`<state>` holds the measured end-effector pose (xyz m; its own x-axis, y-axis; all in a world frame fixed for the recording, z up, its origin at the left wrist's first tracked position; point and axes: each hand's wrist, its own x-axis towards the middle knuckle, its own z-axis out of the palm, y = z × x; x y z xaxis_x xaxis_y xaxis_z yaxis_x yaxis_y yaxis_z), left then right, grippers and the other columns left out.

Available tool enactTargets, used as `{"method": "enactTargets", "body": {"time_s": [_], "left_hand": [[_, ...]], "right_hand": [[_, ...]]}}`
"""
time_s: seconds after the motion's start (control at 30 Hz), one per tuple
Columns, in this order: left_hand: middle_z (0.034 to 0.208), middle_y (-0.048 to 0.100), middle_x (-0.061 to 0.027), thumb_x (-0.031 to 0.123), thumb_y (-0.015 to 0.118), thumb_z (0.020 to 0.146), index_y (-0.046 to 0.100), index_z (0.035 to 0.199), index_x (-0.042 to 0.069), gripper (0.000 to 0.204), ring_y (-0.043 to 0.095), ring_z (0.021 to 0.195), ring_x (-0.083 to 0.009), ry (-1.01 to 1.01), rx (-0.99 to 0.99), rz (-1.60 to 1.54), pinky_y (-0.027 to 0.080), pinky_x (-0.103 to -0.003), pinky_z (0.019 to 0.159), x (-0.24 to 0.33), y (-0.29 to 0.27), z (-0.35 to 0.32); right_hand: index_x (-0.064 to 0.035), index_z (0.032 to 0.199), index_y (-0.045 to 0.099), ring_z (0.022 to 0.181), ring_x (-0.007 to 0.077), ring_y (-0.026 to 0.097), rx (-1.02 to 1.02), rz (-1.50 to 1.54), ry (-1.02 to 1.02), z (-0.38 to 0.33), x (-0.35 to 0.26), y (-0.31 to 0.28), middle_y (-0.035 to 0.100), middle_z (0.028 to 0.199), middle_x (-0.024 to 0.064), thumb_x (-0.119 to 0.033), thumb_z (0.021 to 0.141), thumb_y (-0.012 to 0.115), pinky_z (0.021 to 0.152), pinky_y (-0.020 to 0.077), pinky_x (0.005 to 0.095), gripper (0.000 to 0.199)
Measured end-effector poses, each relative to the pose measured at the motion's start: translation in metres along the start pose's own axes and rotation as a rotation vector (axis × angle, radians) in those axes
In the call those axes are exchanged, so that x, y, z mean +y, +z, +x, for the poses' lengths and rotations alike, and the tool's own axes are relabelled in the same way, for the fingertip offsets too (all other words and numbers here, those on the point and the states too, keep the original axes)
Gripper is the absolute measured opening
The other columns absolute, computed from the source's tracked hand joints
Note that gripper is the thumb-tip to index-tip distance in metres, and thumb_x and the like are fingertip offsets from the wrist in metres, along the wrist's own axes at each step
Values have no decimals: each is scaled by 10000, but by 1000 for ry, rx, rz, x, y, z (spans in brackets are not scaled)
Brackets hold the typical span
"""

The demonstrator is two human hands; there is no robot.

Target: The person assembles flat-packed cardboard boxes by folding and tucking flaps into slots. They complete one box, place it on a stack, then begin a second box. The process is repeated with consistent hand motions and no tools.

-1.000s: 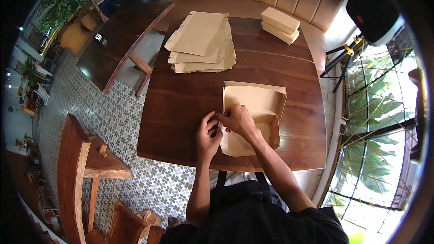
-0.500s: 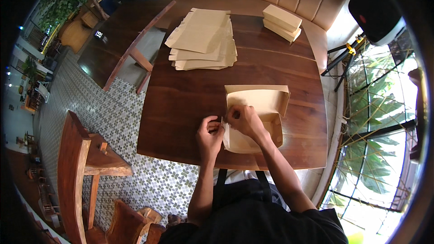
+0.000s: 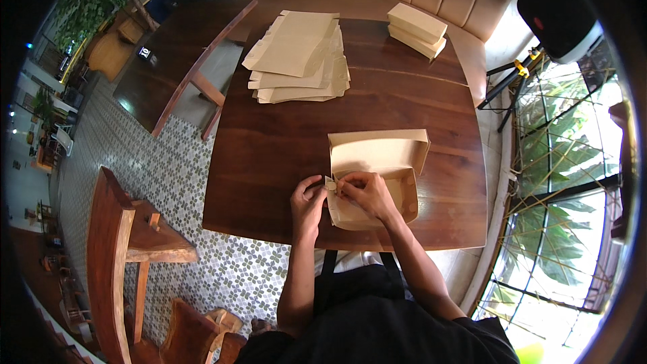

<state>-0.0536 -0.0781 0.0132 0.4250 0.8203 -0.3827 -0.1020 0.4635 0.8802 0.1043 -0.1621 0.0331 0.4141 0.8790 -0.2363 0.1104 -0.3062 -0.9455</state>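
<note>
A brown cardboard box (image 3: 402, 195) stands near the table's front edge with its lid (image 3: 377, 152) raised at the back. At its left wall a small side flap (image 3: 329, 183) sticks up between my hands. My left hand (image 3: 307, 203) is outside that wall, its thumb and fingers closed on the flap. Reaching over the box from the right, my right hand (image 3: 370, 193) pinches the same flap from the inner side. The fingertips of the right hand partly cover the flap's corner.
A stack of flat cardboard blanks (image 3: 296, 47) lies at the table's far left. Two folded boxes (image 3: 416, 30), one on the other, stand at the far right. Beyond the wooden table (image 3: 269, 155) runs a brown padded bench (image 3: 364, 1). A wooden chair (image 3: 111, 249) stands left.
My right hand has shifted slightly down and right, its fingers now at the side flap. The flap stands more visible between both hands. The view has moved slightly.
</note>
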Motion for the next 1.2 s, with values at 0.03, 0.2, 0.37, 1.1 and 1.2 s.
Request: {"method": "enactTargets", "body": {"time_s": [0.03, 0.2, 0.37, 1.1, 1.2], "left_hand": [[1054, 723, -128, -3, 701, 962, 583, 1311, -45, 371, 675, 936, -128, -13, 10, -14, 549, -253, 822, 0, 0, 0], [1028, 724, -118, 7, 733, 945, 593, 1292, -42, 376, 675, 921, -125, 9, 11, 24, 550, -254, 812, -1, 0, 0], [1028, 732, -129, 29, 785, 913, 600, 1264, -37, 403, 700, 921, -157, 17, -13, 47, 561, -279, 825, 0, 0, 1], [1053, 751, -125, 28, 804, 907, 608, 1222, -35, 376, 701, 971, -145, -31, -43, -51, 556, -265, 877, 3, -4, 3], [1071, 752, -128, 26, 815, 897, 615, 1207, -35, 374, 701, 972, -145, -46, -39, -20, 557, -267, 879, 3, -4, 2]], "right_hand": [[20, 1048, 766, 773, 72, 677, 3, 11, -5, 0, 0, 1, 770, 858, 51, -216, 986, 701, 714, 546, 252, 253], [9, 1017, 774, 765, 70, 670, 68, 65, -65, -9, -1, 9, 771, 856, 45, -249, 993, 702, 705, 539, 259, 268], [14, 1045, 783, 803, 74, 694, 50, 69, -12, -12, -3, 5, 783, 879, 57, -271, 987, 730, 723, 554, 258, 296], [23, 1079, 783, 841, 84, 687, 26, 134, 41, -8, 10, 9, 779, 907, 62, -306, 998, 741, 777, 554, 253, 342], [21, 1091, 785, 839, 83, 687, 28, 143, 57, -8, 11, 8, 779, 912, 55, -290, 1010, 722, 775, 555, 256, 328]]}}
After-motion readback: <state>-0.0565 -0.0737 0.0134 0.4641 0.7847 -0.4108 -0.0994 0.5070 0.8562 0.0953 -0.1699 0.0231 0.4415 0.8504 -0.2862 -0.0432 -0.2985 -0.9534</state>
